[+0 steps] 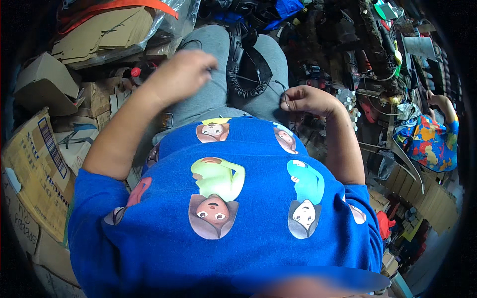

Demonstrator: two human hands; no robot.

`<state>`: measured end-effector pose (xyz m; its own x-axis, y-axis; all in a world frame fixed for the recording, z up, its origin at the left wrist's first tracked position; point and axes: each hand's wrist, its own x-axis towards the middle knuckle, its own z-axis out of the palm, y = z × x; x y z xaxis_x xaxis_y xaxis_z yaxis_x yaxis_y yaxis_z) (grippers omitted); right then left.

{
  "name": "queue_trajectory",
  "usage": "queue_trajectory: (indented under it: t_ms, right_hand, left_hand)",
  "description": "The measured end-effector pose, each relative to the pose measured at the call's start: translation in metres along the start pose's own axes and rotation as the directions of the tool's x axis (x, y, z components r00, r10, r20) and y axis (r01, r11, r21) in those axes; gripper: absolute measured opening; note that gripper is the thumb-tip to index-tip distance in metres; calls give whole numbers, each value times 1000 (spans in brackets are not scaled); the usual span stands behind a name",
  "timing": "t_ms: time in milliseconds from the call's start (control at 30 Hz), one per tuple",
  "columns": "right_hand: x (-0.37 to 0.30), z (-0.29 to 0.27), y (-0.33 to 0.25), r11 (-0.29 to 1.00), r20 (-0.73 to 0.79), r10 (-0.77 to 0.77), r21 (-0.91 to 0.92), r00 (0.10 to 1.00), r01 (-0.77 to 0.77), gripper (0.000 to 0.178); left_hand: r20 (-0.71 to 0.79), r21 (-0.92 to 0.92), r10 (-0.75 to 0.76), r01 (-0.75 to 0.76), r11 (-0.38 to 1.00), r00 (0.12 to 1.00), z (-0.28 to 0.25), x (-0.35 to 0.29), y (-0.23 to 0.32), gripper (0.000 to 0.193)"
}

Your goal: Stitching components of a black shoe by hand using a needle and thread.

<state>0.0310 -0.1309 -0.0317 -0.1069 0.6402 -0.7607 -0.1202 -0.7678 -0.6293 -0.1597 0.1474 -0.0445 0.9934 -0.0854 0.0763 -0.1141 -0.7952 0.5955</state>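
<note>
A black shoe (pixel 246 64) lies between my thighs, with coarse dark stitching along its near rounded edge. A thin dark thread (pixel 274 82) runs from the shoe to my right hand (pixel 310 101), whose thumb and fingers are pinched on it. My left hand (pixel 186 72) is raised over my left thigh, apart from the shoe and blurred by motion. Its fingers are curled together; whatever they hold is too smeared to name. A dark loop of cord (pixel 191 42) shows just beyond that hand.
Flattened cardboard (pixel 107 37) in clear plastic lies at far left, above an open carton (pixel 47 82) and a large box (pixel 37 164). Cluttered tools and small bottles (pixel 348 102) fill the right side. Another person in a colourful shirt (pixel 432 141) is at far right.
</note>
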Motion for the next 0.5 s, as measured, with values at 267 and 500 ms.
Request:
queue_trajectory:
  t_ms: [267, 500]
  right_hand:
    - [47, 11, 13, 76, -825, -129, 545, 550, 835, 39]
    - [14, 29, 34, 157, -637, -420, 651, 647, 743, 50]
  left_hand:
    - [-172, -983, -306, -183, -8, 936, 6, 40, 17, 33]
    - [75, -963, -201, 19, -268, 977, -1, 15, -44, 31]
